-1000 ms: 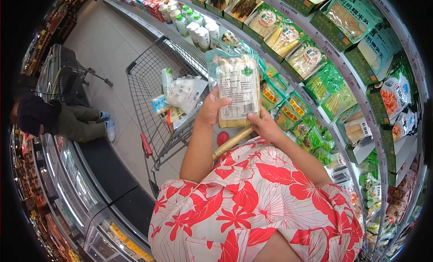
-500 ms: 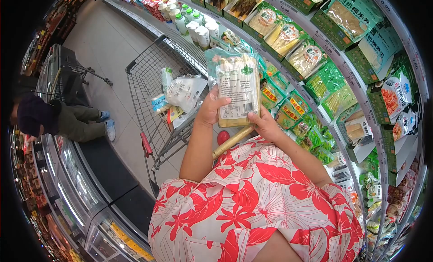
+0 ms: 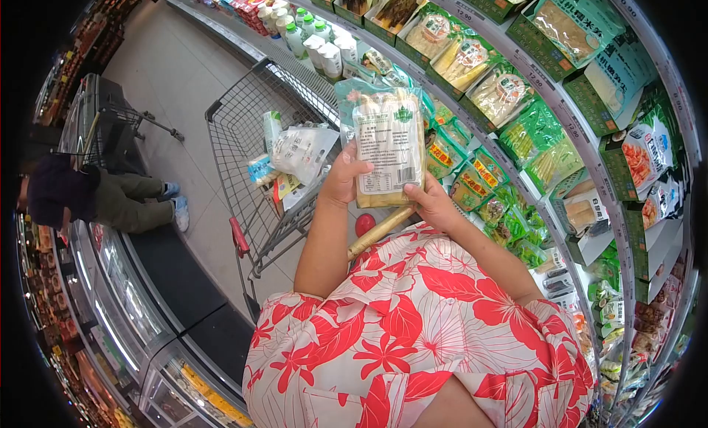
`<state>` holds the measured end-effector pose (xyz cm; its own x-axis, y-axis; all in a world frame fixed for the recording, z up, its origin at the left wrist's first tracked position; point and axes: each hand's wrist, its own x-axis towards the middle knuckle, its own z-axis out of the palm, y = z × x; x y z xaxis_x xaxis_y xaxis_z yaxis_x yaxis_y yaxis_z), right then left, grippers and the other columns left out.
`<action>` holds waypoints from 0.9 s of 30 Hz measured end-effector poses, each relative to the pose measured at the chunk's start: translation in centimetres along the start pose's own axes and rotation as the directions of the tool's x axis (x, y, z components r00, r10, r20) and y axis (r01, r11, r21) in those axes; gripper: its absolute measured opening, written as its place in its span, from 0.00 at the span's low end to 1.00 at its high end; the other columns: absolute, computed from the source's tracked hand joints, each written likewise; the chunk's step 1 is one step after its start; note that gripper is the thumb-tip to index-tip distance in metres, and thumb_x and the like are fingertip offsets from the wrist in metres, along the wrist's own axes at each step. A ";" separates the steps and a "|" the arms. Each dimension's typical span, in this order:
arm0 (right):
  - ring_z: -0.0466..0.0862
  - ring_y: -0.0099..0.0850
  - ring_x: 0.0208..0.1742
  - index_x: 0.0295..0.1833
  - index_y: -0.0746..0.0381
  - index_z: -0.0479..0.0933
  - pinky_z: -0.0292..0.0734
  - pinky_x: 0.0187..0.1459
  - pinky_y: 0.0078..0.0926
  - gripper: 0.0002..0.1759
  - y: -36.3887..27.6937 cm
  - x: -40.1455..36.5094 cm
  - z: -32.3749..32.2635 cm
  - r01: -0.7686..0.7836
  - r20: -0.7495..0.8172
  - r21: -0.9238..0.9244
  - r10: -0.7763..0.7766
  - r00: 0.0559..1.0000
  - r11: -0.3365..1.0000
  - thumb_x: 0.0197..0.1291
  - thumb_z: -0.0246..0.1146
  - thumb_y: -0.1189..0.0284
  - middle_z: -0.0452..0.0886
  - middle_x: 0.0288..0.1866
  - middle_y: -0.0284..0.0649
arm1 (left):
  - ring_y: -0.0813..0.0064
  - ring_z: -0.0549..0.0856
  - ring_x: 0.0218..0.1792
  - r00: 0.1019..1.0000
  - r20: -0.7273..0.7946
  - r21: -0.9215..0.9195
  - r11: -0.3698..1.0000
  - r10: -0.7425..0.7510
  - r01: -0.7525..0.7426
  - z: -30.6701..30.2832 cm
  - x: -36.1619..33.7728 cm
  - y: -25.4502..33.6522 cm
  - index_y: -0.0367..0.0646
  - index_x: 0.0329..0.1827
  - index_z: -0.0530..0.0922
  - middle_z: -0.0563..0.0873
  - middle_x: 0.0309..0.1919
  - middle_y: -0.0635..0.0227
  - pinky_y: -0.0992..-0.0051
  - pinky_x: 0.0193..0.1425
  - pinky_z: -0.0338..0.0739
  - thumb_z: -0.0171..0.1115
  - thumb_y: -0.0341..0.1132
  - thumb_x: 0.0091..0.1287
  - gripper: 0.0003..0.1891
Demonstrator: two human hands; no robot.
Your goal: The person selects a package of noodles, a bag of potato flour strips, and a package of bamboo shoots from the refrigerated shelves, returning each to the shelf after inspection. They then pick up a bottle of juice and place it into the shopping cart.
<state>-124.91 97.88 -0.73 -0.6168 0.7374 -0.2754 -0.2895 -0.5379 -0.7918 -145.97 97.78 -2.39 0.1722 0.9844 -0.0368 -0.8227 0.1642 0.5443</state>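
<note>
A clear plastic food package [image 3: 389,140] with a printed label, green logo and barcode is held upright in front of my chest. Its contents look pale and long. My left hand [image 3: 345,174] grips the package's left edge, with the thumb across the label. At the lower right corner, my right hand [image 3: 430,199] is closed on the same package, thumb on the front. The other fingers of both hands are mostly hidden behind it. A long tan stick-like item [image 3: 380,234] lies slanted below the package, against my patterned shirt.
A wire shopping cart [image 3: 240,140] holding a white plastic bag [image 3: 301,149] and packages stands left of my hands. Refrigerated shelves [image 3: 549,96] of bagged food curve along the right. Further left, a person [image 3: 133,199] stands by another cart [image 3: 110,118] and freezer cases [image 3: 133,303].
My left thumb has shifted slightly left on the label. The person at the left has moved their head and upper body a little. The package stays nearly still.
</note>
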 end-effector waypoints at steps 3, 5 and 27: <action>0.73 0.29 0.64 0.71 0.63 0.57 0.68 0.65 0.29 0.30 0.0 0.0 -0.1 0.001 0.003 0.000 -0.001 1.000 1.000 0.68 0.59 0.72 0.72 0.65 0.40 | 0.64 0.81 0.57 1.000 -0.001 0.000 1.000 0.004 -0.004 0.3 0.0 0.1 0.35 0.70 0.61 0.79 0.58 0.57 0.67 0.63 0.75 0.58 0.20 0.54 0.35; 0.73 0.29 0.64 0.71 0.63 0.57 0.68 0.65 0.29 0.29 -0.1 0.0 0.0 -0.004 0.001 -0.006 0.004 1.000 1.000 0.68 0.59 0.73 0.72 0.64 0.40 | 0.64 0.81 0.57 1.000 0.004 0.001 1.000 0.001 -0.001 0.3 0.0 0.2 0.35 0.70 0.61 0.79 0.58 0.57 0.67 0.63 0.75 0.58 0.21 0.53 0.36; 0.73 0.28 0.63 0.70 0.64 0.58 0.68 0.64 0.28 0.31 -0.2 0.0 0.2 0.006 -0.018 -0.035 -0.006 1.000 0.999 0.65 0.62 0.73 0.73 0.63 0.39 | 0.63 0.81 0.57 1.000 -0.006 -0.012 1.000 -0.002 0.002 0.8 -0.2 0.6 0.33 0.70 0.60 0.78 0.57 0.56 0.68 0.64 0.74 0.54 0.21 0.47 0.39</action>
<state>-124.96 97.86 -0.50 -0.6014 0.7481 -0.2804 -0.2668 -0.5189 -0.8122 -146.03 97.66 -1.44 0.1704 0.9844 -0.0428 -0.8289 0.1667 0.5340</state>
